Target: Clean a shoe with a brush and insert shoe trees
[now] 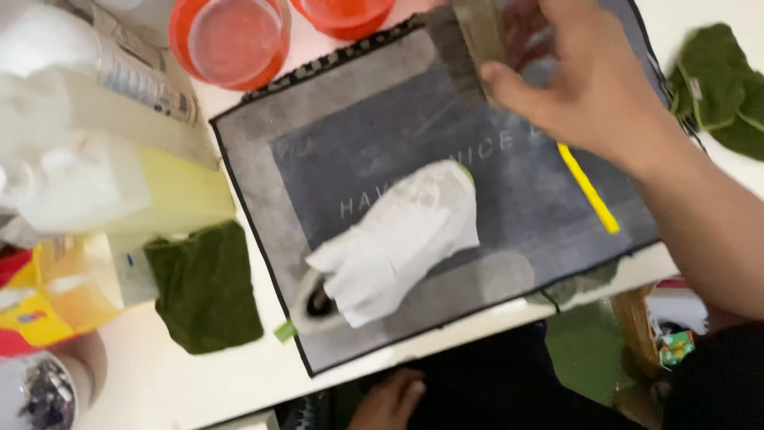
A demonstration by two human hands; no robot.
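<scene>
A white shoe (pixel 394 239) lies on its side at the centre of a grey mat (pixel 334 143) spread over the white bench (pixel 199 382); a white cloth or paper covers most of its upper, and only the heel opening shows at lower left. The right hand (pixel 581 80), at the upper right of the frame, has its fingers closed around a blurred brownish object (pixel 481 32); what that object is cannot be told. The left hand (pixel 390 402) rests below the bench edge at the bottom centre, seemingly loose and holding nothing. A yellow strip (pixel 587 187) lies on the mat right of the shoe. Two orange bowls (pixel 231 40) stand at the top, and a dark green cloth (pixel 205 287) lies left of the mat. Judged from this layout, work on the shoe appears under way, not finished.
</scene>
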